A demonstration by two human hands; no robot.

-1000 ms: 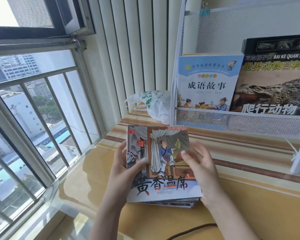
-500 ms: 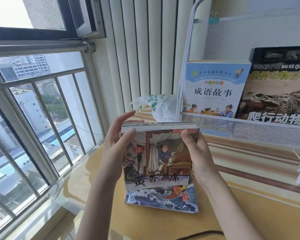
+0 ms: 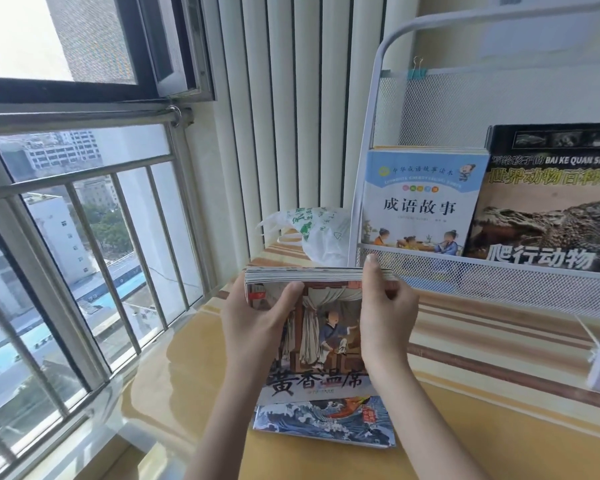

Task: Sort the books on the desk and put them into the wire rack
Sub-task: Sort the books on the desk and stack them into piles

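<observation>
- Head view: the left hand and the right hand hold a stack of thin picture books between them. The stack stands up on its bottom edge. Each hand has its thumb on the front cover and its fingers curled round the side.
- The stack stands over a wave-cover book that lies flat on the desk. I cannot tell if they touch.
- The wire rack is just behind the stack. A blue story book and a dark reptile book already stand in it.
- The books are thin and look smooth. If the hands squeeze too softly, some in the middle could slide out and fall on the desk.
- The front rail of the rack is high. If the stack is not lifted enough, its bottom edge could bump the rail and the books could spread apart.
- The free space in the rack is hard to see, so the stack might push the blue story book over.
- A plastic bag lies beside the rack and could catch on a corner.
</observation>
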